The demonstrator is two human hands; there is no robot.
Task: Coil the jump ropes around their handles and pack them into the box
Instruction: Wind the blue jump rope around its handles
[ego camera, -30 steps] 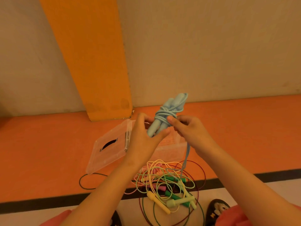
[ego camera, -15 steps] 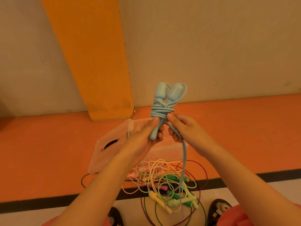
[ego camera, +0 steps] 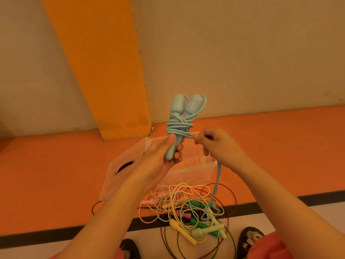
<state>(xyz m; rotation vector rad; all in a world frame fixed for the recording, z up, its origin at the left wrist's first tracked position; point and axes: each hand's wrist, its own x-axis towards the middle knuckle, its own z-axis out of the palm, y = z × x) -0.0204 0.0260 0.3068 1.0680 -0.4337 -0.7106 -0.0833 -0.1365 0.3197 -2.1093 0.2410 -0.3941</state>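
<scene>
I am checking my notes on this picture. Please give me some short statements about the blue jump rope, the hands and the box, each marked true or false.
1. The left hand grips the blue handles. True.
2. The right hand holds nothing. False: it pinches the blue cord.
3. The blue cord is fully coiled. False: a length hangs down to the loose ropes.
4. The clear box sits on the orange floor. True.

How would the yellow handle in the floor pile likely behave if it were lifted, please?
The yellow handle looks stiff, probably light plastic. Its thin cord lies in loose loops, so it likely hangs floppy. It crosses the green rope and pink rope, so both may drag along.
</scene>
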